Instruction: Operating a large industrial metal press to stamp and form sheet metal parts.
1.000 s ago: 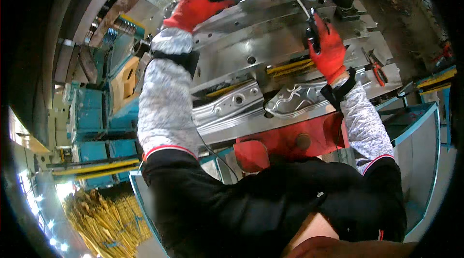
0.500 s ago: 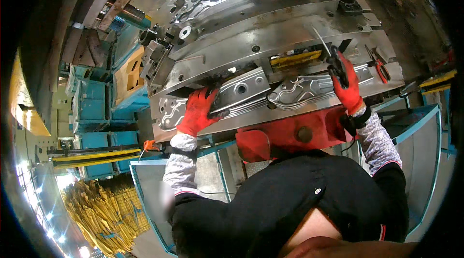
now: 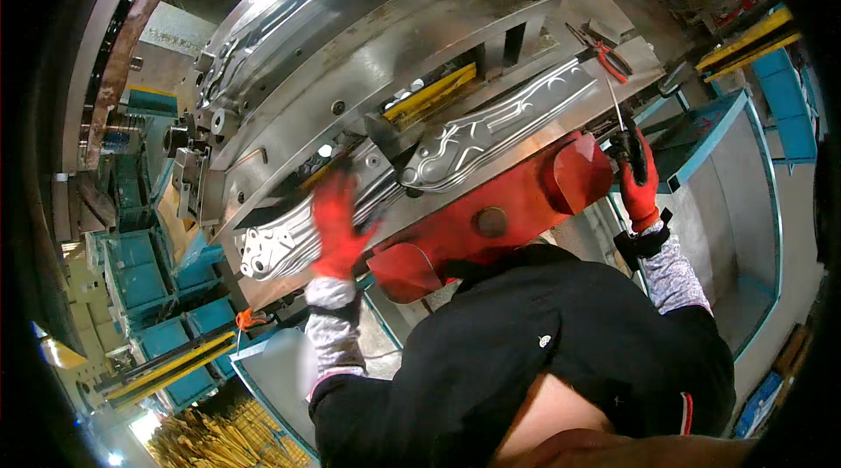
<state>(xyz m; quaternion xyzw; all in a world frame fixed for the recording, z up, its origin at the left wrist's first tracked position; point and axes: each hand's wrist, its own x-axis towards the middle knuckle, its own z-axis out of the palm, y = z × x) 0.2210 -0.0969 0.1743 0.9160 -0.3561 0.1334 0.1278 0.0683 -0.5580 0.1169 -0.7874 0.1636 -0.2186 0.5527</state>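
My left hand (image 3: 335,227), in a red glove, is smeared by motion. It is over the left pressed metal part (image 3: 279,244) in the steel die, hiding part of it; whether it touches cannot be told. My right hand (image 3: 641,192), also gloved in red, is closed on a black-handled tool (image 3: 627,148) with a thin straight rod pointing up and away. It is past the die's front right edge. A second pressed metal part (image 3: 495,131), ribbed and curved, lies on the die between my hands. Red-handled pliers (image 3: 611,60) lie at its right end.
The steel die (image 3: 368,74) spans the middle. A red painted block (image 3: 477,227) stands between the die and my body. Blue-framed metal bins (image 3: 736,179) flank me right and left. Yellow-black bars (image 3: 175,370) extend left and right; a hex key (image 3: 254,157) lies on the die.
My view has turned, so the die now slants. My right hand with its tool has moved off the right part, past the die's front edge. My left hand is now in fast motion.
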